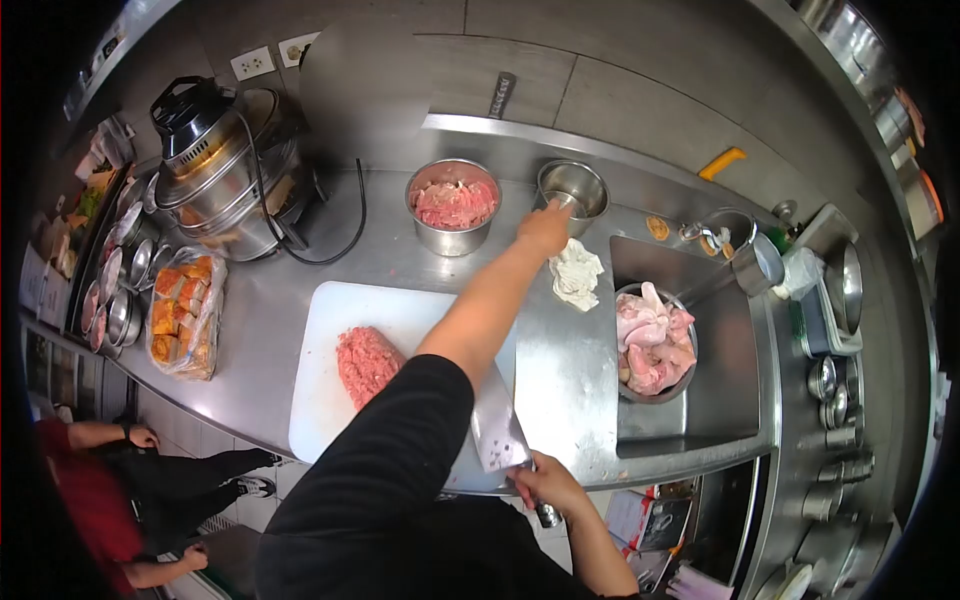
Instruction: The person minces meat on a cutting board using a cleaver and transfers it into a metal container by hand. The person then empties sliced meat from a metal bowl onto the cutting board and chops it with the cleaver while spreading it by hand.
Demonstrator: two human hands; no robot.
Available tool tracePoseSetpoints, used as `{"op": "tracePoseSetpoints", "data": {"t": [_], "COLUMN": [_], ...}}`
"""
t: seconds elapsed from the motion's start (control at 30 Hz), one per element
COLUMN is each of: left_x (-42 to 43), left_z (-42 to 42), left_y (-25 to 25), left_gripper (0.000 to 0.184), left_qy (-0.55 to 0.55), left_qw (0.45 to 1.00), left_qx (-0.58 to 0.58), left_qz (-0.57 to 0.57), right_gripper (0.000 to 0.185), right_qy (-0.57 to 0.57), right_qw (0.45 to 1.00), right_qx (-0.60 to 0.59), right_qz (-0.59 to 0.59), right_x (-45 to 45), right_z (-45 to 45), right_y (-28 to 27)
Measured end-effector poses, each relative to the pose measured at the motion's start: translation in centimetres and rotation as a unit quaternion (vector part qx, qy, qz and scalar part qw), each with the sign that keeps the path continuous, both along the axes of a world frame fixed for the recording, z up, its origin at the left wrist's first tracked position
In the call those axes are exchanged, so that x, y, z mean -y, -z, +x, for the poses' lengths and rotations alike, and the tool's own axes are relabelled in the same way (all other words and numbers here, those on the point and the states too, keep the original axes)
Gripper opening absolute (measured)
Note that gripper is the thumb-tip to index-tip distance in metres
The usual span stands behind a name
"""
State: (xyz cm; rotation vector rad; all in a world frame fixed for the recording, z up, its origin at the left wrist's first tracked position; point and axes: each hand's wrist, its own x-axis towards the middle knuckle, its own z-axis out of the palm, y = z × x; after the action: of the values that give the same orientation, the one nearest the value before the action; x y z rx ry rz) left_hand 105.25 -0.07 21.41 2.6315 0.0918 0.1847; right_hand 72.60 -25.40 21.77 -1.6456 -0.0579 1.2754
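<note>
My left hand (545,230) reaches forward to a small metal pot (588,180), its fingers at or inside the near rim. How those fingers are bent is not clear. Just below it lies a crumpled white cloth (575,275). Low in the view, my right hand (550,485) is closed around the handle of a cleaver (498,425). The wide blade rests over the right side of a white cutting board (325,310), partly behind my left arm. A mound of ground meat (368,365) sits on the board, partly covered by my black sleeve.
A metal pot of cut meat (453,205) stands behind the board. Raw chicken pieces (652,345) fill a bowl in the sink (725,400). Bagged bread (185,315) and a large cooker with a black lid unit (225,170) are leftward. Another person (95,490) stands lower left.
</note>
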Motion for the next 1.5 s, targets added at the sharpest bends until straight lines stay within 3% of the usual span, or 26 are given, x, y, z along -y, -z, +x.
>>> {"op": "tracePoseSetpoints", "data": {"t": [0.07,0.23,0.27,0.37,0.5,0.6,0.7,0.73,0.8,0.83,0.9,1.03,1.1,1.23,1.3,1.33,1.47,1.5], "left_x": [0.5,-0.2,-0.4,-3.4,-10.5,-17.0,-22.5,-23.7,-25.3,-25.7,-25.9,-23.2,-20.0,-12.2,-7.6,-5.8,-2.3,-2.8], "left_z": [1.4,-1.9,-4.4,-13.0,-28.1,-40.2,-49.6,-51.6,-54.9,-55.9,-56.8,-57.6,-57.0,-51.0,-46.3,-44.1,-40.1,-40.8], "left_y": [1.7,3.9,2.4,-5.2,-10.7,-10.9,-6.2,-4.5,-1.5,-0.6,1.6,1.0,-1.1,0.5,0.6,-0.1,2.6,2.9], "left_gripper": [0.045,0.029,0.028,0.018,0.02,0.023,0.023,0.023,0.024,0.024,0.029,0.034,0.036,0.044,0.049,0.05,0.05,0.046], "left_qy": [-0.031,-0.041,-0.039,0.009,-0.099,-0.206,-0.341,-0.341,-0.357,-0.352,-0.358,-0.343,-0.355,-0.149,-0.078,-0.039,-0.011,-0.017], "left_qw": [0.998,0.996,0.986,0.974,0.955,0.944,0.921,0.921,0.915,0.918,0.924,0.933,0.924,0.966,0.971,0.972,0.979,0.983], "left_qx": [-0.057,0.079,0.16,0.225,0.272,0.232,0.133,0.137,0.111,0.109,0.086,0.084,0.135,0.204,0.224,0.233,0.147,0.063], "left_qz": [0.004,-0.005,0.002,-0.024,0.061,0.108,0.134,0.132,0.153,0.148,0.105,0.067,0.041,-0.051,-0.015,0.012,0.139,0.173], "right_gripper": [0.022,0.023,0.022,0.019,0.018,0.015,0.021,0.021,0.027,0.027,0.031,0.03,0.03,0.028,0.025,0.016,0.017,0.018], "right_qy": [-0.006,0.011,0.023,0.05,0.043,0.021,-0.06,-0.059,-0.123,-0.119,-0.159,-0.199,-0.244,-0.224,-0.094,-0.03,0.026,0.056], "right_qw": [1.0,0.999,0.999,0.998,0.998,0.996,0.971,0.97,0.918,0.918,0.784,0.783,0.798,0.785,0.953,0.973,0.982,0.99], "right_qx": [-0.023,-0.043,-0.04,-0.018,0.052,0.091,0.223,0.227,0.341,0.338,0.559,0.521,0.496,0.533,0.255,0.214,0.183,0.132], "right_qz": [-0.003,-0.019,-0.004,0.024,0.004,-0.012,-0.066,-0.067,-0.164,-0.171,-0.218,-0.276,-0.24,-0.221,-0.136,-0.078,-0.036,-0.011], "right_x": [1.1,2.1,2.5,2.9,2.4,0.9,-1.4,-2.3,-4.0,-4.6,-5.1,-9.3,-10.8,-9.4,-8.0,-7.0,-0.4,1.8], "right_z": [0.1,-0.2,-0.4,-0.1,0.6,1.5,1.9,1.8,1.0,0.3,-1.1,-6.0,-8.4,-7.2,-5.0,-4.9,-3.0,-2.9], "right_y": [0.8,0.7,0.9,1.0,-0.6,-2.2,-4.4,-4.7,-4.6,-3.5,-0.9,-1.8,-2.1,-0.7,-2.0,-1.8,-0.4,0.2]}}
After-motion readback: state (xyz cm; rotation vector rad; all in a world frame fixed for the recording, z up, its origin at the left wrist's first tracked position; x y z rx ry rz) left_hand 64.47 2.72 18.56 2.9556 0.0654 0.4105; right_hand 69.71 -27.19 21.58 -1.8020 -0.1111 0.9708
